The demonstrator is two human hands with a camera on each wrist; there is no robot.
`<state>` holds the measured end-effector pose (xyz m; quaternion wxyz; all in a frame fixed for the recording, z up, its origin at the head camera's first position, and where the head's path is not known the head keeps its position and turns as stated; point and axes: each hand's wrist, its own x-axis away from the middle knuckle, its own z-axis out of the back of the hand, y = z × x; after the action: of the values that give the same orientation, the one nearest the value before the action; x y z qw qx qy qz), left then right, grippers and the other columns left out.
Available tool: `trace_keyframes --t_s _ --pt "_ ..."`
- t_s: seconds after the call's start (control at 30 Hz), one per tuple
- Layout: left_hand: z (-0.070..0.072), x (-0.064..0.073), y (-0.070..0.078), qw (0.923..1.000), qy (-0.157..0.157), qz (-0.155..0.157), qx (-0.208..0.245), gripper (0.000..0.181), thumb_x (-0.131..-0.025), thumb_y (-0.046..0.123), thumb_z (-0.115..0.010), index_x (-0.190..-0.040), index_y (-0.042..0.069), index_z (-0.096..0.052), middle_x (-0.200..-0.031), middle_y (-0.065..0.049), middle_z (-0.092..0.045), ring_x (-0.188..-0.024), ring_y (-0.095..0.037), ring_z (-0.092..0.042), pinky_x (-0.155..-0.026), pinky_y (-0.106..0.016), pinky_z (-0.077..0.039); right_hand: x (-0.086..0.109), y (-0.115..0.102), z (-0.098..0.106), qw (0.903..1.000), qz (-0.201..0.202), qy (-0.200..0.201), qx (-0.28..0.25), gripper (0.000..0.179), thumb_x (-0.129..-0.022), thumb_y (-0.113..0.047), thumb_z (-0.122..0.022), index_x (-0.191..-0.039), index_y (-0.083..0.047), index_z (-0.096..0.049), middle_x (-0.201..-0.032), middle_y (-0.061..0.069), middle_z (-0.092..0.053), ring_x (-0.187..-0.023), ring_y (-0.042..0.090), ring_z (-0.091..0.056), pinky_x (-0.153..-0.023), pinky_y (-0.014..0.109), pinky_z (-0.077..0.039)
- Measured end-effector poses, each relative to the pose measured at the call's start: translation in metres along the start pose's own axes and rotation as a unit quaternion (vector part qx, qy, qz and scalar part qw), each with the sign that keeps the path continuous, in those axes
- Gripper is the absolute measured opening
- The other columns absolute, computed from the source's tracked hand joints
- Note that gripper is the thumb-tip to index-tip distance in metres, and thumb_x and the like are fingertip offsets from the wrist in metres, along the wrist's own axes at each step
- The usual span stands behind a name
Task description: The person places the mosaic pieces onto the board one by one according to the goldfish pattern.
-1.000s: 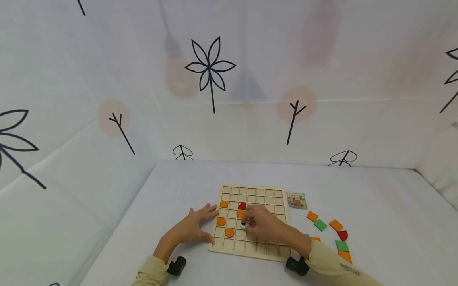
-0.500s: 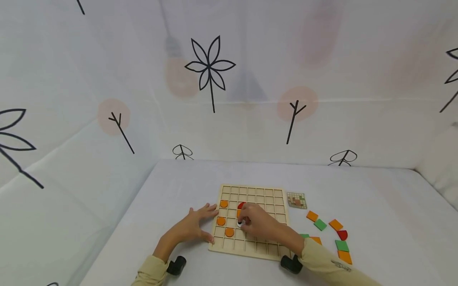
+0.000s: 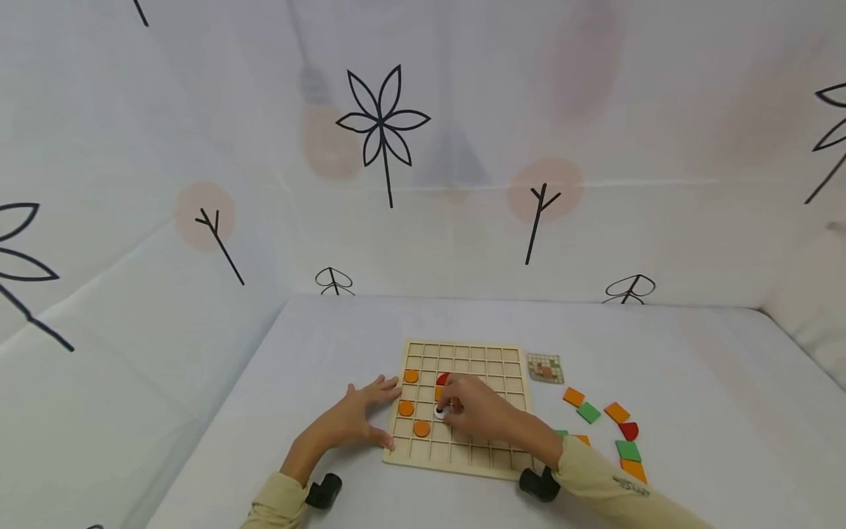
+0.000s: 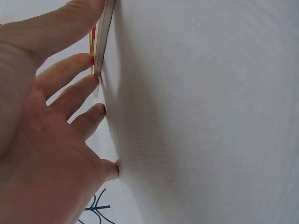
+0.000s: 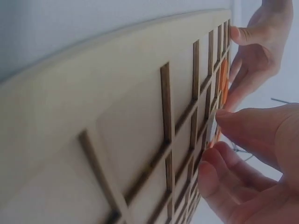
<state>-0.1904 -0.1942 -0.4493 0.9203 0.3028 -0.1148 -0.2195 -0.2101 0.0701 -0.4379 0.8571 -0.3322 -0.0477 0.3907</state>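
A pale wooden grid board (image 3: 485, 351) lies on the white-covered table. My left hand (image 3: 350, 415) has its fingers spread along the board's left side, thumb and fingertips right at the edge. In the left wrist view, fingers (image 4: 74, 100) reach to the board's side (image 4: 105, 42). My right hand (image 3: 482, 411) pinches a white round piece with a black dot (image 3: 439, 414) low over a cell. Just beyond it are an orange square (image 3: 438, 394) and a red quarter-round piece (image 3: 443, 378), both partly hidden by the hand. Orange discs (image 3: 406, 408) sit in cells on the left.
A small printed pattern card (image 3: 545, 369) lies beside the board's upper right corner. Loose orange squares (image 3: 573, 397), green squares (image 3: 628, 450) and a red quarter-round piece (image 3: 629, 431) are scattered to the right. Black wrist cameras (image 3: 540, 485) sit near the board's front edge.
My right hand has shifted slightly left with the white piece, which now lies lined up below the orange square. My left hand stays at the board's edge.
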Motion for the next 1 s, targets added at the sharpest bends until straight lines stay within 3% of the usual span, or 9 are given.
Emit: trace_keyframes --t_s 0.3,0.83,1.0 --pt "-0.001 0.001 0.001 1.0 0.002 0.004 0.002 0.086 -0.064 0.037 -0.084 -0.138 0.01 -0.049 -0.15 -0.006 -0.035 -0.142 -0.031 -0.017 -0.107 -0.066 0.003 0.02 -0.002 0.025 0.9997 -0.004 -0.01 0.022 0.01 -0.083 -0.006 -0.067 -0.091 -0.01 -0.071 -0.089 -0.004 -0.06 -0.072 0.011 -0.053 -0.063 0.023 -0.047" --pt "0.0 0.001 0.0 1.0 0.002 -0.004 -0.002 0.087 -0.064 0.04 -0.084 -0.139 0.012 -0.049 -0.15 -0.006 -0.035 -0.142 -0.031 -0.018 -0.106 -0.068 0.003 0.077 0.003 0.069 0.9977 -0.028 -0.012 0.06 0.012 -0.082 -0.008 -0.069 -0.093 -0.013 -0.069 -0.09 -0.005 -0.059 -0.076 0.008 -0.05 -0.065 0.025 -0.046" --pt "0.0 0.001 0.0 0.9999 0.001 -0.01 0.003 0.087 -0.064 0.039 -0.084 -0.139 0.012 -0.049 -0.15 -0.006 -0.035 -0.142 -0.031 -0.018 -0.105 -0.069 0.005 0.097 0.006 0.076 0.9963 -0.069 -0.036 0.036 0.013 -0.084 -0.012 -0.07 -0.097 -0.015 -0.068 -0.094 -0.006 -0.057 -0.078 0.008 -0.049 -0.062 0.022 -0.046"
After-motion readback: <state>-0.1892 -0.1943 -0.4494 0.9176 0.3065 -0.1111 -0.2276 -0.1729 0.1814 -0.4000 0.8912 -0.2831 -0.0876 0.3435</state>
